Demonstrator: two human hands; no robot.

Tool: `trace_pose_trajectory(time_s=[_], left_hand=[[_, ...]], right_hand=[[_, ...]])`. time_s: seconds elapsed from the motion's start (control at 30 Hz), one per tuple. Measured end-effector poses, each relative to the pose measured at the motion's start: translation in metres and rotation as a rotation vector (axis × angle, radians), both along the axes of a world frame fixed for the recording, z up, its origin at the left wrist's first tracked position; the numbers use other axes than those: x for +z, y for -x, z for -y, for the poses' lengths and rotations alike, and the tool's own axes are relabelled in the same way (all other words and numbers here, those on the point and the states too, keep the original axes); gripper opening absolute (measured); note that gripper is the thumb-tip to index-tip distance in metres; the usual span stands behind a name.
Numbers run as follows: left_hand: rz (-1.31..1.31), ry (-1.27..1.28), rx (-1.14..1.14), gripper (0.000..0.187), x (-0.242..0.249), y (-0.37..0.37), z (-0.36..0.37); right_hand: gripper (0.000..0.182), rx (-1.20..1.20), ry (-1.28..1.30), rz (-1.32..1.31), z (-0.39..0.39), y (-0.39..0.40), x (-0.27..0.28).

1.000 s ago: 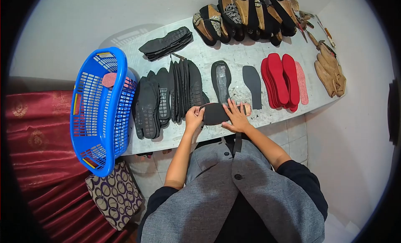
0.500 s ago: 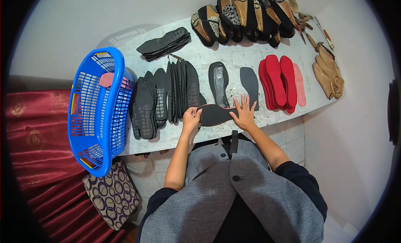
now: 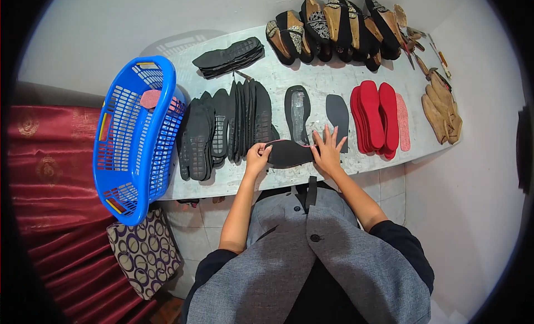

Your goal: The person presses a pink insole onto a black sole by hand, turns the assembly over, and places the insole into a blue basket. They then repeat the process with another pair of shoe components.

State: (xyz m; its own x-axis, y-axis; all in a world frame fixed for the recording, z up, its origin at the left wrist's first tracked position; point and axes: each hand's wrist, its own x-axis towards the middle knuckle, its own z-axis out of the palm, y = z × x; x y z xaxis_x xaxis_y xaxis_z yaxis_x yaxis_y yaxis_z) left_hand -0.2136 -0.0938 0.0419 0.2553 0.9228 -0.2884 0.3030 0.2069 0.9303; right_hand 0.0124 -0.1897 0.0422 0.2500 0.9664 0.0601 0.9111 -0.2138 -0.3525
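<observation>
A black shoe insole (image 3: 290, 154) with a thin pink edge lies crosswise near the table's front edge. My left hand (image 3: 257, 158) is closed on its left end, thumb on top. At the other end my right hand (image 3: 329, 152) rests with fingers spread, its thumb touching the insole and its fingertips by a dark grey sole piece (image 3: 337, 111). Just beyond the insole lies a black sole (image 3: 290, 121) with a shiny, clear strip along its middle. What lies under the right palm is hidden.
Stacked black soles (image 3: 197, 148) stand left, with another pile (image 3: 229, 57) behind. Red insoles (image 3: 370, 115) and tan pieces (image 3: 439, 109) lie right. Shoes on lasts (image 3: 336, 32) line the back, near hand tools (image 3: 423, 62). A blue basket (image 3: 169, 79) sits at the table's left end.
The whole view has shifted slightly. My hands keep nearly the same hold on the insole, the right one still spread at its end.
</observation>
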Motion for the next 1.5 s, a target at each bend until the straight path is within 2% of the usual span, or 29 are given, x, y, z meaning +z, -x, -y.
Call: trace_pose_trajectory(time_s=[0.1, 0.2, 0.23, 0.33, 0.37, 0.47, 0.57, 0.67, 0.7, 0.8, 0.83, 0.87, 0.97, 1.07, 1.27, 1.3, 1.4, 1.5], left_hand=[[-0.011, -0.039, 0.002, 0.016, 0.002, 0.0, 0.003], [0.026, -0.068, -0.007, 0.015, 0.008, -0.001, 0.006], [0.029, -0.074, -0.016, 0.015, 0.012, -0.001, 0.007], [0.015, -0.136, -0.069, 0.014, 0.019, 0.001, 0.008], [0.006, -0.165, -0.091, 0.014, 0.02, 0.002, 0.008], [0.077, -0.114, -0.079, 0.016, 0.031, 0.002, 0.009], [0.302, 0.079, -0.022, 0.017, 0.048, -0.001, 0.007], [0.451, 0.049, 0.009, 0.025, 0.071, -0.004, 0.002], [0.511, 0.085, 0.014, 0.028, 0.082, -0.005, 0.002], [0.511, 0.123, 0.033, 0.026, 0.084, -0.008, 0.0], [0.45, 0.091, -0.008, 0.024, 0.088, -0.012, 0.002], [0.452, 0.122, -0.059, 0.027, 0.087, -0.013, 0.004], [0.451, -0.076, -0.096, 0.031, 0.09, -0.026, 0.014], [0.409, -0.105, -0.092, 0.031, 0.093, -0.025, 0.014], [0.381, -0.134, -0.153, 0.032, 0.098, -0.023, 0.017], [0.377, -0.135, -0.162, 0.032, 0.099, -0.025, 0.02], [0.336, -0.134, -0.174, 0.032, 0.103, -0.027, 0.025], [0.322, -0.131, -0.105, 0.031, 0.106, -0.027, 0.025]], right_hand=[[0.04, 0.095, -0.008, -0.109, -0.012, 0.003, 0.008], [0.035, 0.268, -0.017, -0.377, -0.026, 0.008, 0.009], [0.031, 0.305, -0.078, -0.362, -0.029, 0.013, 0.011], [0.027, 0.444, -0.033, -0.544, -0.04, 0.017, 0.018], [0.023, 0.387, -0.015, -0.682, -0.041, 0.019, 0.021], [0.021, 0.416, -0.056, -0.73, -0.041, 0.016, 0.035], [0.02, 0.342, 0.063, -0.895, -0.042, 0.011, 0.045], [0.018, 0.245, 0.087, -1.16, -0.045, 0.012, 0.058], [0.016, 0.213, 0.085, -1.178, -0.047, 0.012, 0.066], [0.017, 0.093, 0.058, -1.507, -0.054, 0.02, 0.097], [0.017, 0.095, -0.038, -1.636, -0.057, 0.025, 0.092], [0.017, 0.071, -0.037, -1.645, -0.059, 0.027, 0.094], [0.017, 0.024, -0.031, -1.629, -0.063, 0.036, 0.114], [0.021, 0.135, 0.001, -1.542, -0.066, 0.029, 0.103], [0.03, 0.237, -0.15, -1.382, -0.086, 0.021, 0.131], [0.03, 0.272, -0.179, -1.453, -0.09, 0.026, 0.137], [0.03, 0.294, -0.181, -1.359, -0.099, 0.036, 0.125], [0.03, 0.24, -0.164, -1.415, -0.092, 0.044, 0.122]])
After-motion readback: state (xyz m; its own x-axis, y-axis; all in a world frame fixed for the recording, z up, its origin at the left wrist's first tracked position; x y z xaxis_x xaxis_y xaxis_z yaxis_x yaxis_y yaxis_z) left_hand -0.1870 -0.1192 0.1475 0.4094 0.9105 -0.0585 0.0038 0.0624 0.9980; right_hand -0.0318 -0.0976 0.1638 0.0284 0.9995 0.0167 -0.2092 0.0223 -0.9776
